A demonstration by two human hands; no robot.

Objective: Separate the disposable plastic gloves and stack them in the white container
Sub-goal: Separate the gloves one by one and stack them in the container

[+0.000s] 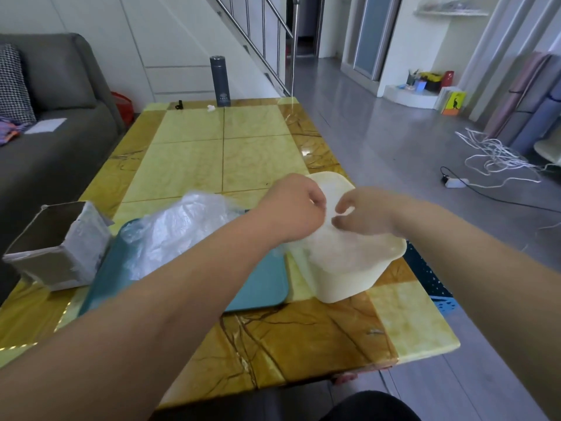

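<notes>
The tabletop (pixel 197 153) carries a blue tray (pixel 258 287) heaped with loose gloves (pixel 170 232). The white container (pixel 343 281) is just beside it at the right edge. Over its mouth, left hand (pixel 291 205) and right hand (pixel 367 214) each seem to have their grip pinched on one glove (pixel 332 240). It likely needs laying flat next, then releasing. The cardboard box (pixel 57 250) on the left and the far-edge flask (pixel 219 82) stand well clear.

No legible text; blurred pale mark on grey flask (pixel 219 79)

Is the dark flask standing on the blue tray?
No, the dark flask stands at the far edge of the table, well apart from the blue tray.
</notes>
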